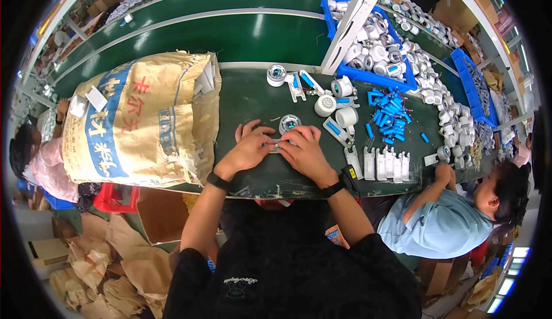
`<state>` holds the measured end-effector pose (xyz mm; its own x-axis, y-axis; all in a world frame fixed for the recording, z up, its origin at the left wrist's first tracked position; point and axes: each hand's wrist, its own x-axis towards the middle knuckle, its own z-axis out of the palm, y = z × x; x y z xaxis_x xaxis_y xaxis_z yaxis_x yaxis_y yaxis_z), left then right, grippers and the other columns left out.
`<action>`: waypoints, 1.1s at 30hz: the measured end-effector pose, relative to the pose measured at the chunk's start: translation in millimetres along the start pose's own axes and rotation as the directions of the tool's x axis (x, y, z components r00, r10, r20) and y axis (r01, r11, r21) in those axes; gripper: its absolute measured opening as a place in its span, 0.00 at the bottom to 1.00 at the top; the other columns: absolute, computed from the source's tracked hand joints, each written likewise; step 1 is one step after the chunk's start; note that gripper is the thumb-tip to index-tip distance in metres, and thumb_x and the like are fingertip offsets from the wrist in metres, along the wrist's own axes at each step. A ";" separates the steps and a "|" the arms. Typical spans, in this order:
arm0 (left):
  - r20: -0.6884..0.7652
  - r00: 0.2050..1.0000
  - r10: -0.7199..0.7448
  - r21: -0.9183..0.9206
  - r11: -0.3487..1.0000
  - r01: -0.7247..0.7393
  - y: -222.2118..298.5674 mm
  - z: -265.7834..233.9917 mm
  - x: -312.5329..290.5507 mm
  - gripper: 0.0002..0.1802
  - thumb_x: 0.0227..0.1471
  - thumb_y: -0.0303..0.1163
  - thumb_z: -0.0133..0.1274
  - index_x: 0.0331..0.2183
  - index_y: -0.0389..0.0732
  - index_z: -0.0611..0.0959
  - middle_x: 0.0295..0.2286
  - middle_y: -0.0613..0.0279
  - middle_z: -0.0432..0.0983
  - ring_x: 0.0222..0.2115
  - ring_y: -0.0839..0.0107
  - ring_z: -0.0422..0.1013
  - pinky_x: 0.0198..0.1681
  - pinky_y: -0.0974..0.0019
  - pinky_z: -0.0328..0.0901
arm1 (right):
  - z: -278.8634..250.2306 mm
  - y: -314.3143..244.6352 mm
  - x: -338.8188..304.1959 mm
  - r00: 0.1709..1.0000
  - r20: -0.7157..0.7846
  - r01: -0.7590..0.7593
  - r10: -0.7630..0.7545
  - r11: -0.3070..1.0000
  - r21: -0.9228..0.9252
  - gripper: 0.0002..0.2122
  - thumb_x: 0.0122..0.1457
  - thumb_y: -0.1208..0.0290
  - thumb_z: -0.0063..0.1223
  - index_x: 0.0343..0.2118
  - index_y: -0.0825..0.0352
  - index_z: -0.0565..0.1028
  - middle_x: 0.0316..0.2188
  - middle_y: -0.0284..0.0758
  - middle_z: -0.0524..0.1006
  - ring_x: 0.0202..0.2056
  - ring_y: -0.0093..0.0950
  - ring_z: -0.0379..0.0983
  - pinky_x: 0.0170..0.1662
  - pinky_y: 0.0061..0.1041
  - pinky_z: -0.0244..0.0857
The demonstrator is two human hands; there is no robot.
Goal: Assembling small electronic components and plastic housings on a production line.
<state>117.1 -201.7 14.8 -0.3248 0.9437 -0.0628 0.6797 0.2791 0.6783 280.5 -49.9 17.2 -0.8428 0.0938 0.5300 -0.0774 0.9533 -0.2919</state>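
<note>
Steadiness comes first, I judge: left hand (pixel 252 147), wrist angled inward, fingers curled, pinches the small pale part (pixel 276 147), mostly hidden, nearer the tabletop's (pixel 247 97) front edge than its back. Round white unit (pixel 290 123) sits just beyond; I'd avoid knocking it. Right hand (pixel 303 152), palm down, fingertips bunched, grips the part's right side; I'd press lightly there.

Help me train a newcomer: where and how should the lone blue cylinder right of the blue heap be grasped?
Probably pinch the lone cylinder across its middle from above: it lies on its side, apart from the heap, both flanks free.
</note>
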 end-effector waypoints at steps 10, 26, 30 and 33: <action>-0.069 0.982 0.178 0.021 0.984 -0.177 -1.7 -27.4 15.5 0.27 0.47 0.28 0.64 0.51 0.41 0.80 0.58 0.53 0.69 0.61 0.50 0.61 0.63 0.56 0.59 | 4.4 7.4 -3.3 1.000 -0.012 -0.022 0.025 0.985 0.169 0.10 0.49 0.75 0.68 0.35 0.63 0.80 0.41 0.30 0.72 0.56 0.33 0.68 0.65 0.51 0.55; -0.163 0.987 -0.008 0.222 0.974 0.045 32.1 -75.0 25.2 0.19 0.42 0.29 0.65 0.38 0.38 0.80 0.34 0.48 0.80 0.38 0.47 0.76 0.42 0.52 0.71 | -0.5 7.2 42.1 0.913 -0.094 -0.271 0.397 0.763 0.588 0.10 0.52 0.79 0.67 0.38 0.67 0.82 0.41 0.34 0.77 0.43 0.31 0.78 0.45 0.27 0.73; -0.211 0.976 0.051 0.472 0.880 0.056 56.8 -140.0 58.7 0.18 0.40 0.28 0.64 0.37 0.37 0.81 0.32 0.45 0.80 0.39 0.48 0.77 0.41 0.52 0.71 | 1.8 20.5 94.2 0.871 -0.143 -0.294 0.469 0.732 0.614 0.10 0.54 0.78 0.67 0.39 0.69 0.83 0.40 0.34 0.77 0.43 0.26 0.77 0.46 0.23 0.72; -0.181 0.976 0.119 0.560 0.829 0.003 48.5 -187.7 92.3 0.12 0.42 0.26 0.59 0.34 0.37 0.81 0.34 0.46 0.81 0.40 0.49 0.78 0.43 0.51 0.73 | 3.0 27.8 147.8 0.855 -0.093 -0.275 0.510 0.597 0.754 0.09 0.55 0.76 0.67 0.39 0.71 0.83 0.41 0.33 0.77 0.41 0.23 0.77 0.45 0.21 0.72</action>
<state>-3.4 -134.3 179.3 -0.3550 0.9224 0.1520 0.9306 0.3331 0.1519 152.1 -10.4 85.0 -0.7108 0.5931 0.3780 -0.2163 0.3271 -0.9199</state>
